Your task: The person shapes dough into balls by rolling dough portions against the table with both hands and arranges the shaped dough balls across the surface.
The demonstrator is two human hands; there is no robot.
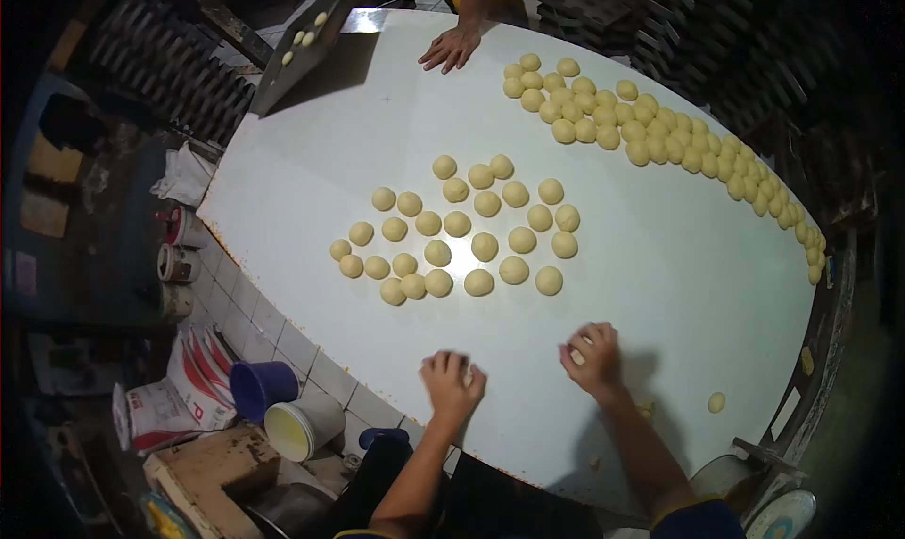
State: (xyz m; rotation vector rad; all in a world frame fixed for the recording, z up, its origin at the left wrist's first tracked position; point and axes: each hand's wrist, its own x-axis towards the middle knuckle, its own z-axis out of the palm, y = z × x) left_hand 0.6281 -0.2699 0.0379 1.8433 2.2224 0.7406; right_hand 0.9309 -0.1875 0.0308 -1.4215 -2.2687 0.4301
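Observation:
On the white table point(283, 181), my left hand point(452, 383) is near the front edge, its fingers curled round a dough ball point(468, 375) that partly shows. To its right, my right hand point(594, 358) is cupped over another dough ball point(578, 356), seen between thumb and fingers. Beyond both hands lies a loose group of round pale dough balls point(485, 247), some touching. A single dough ball point(716, 403) rests to the right of my right hand, and a small dough scrap point(594, 464) lies near the front edge.
Many dough balls point(638, 152) line the far right edge. Another person's hand point(452, 47) rests flat at the far edge. A tilted tray point(306, 53) stands at the far left. Buckets point(264, 388) and sacks point(179, 398) are left of the table; a scale point(782, 515) is at lower right.

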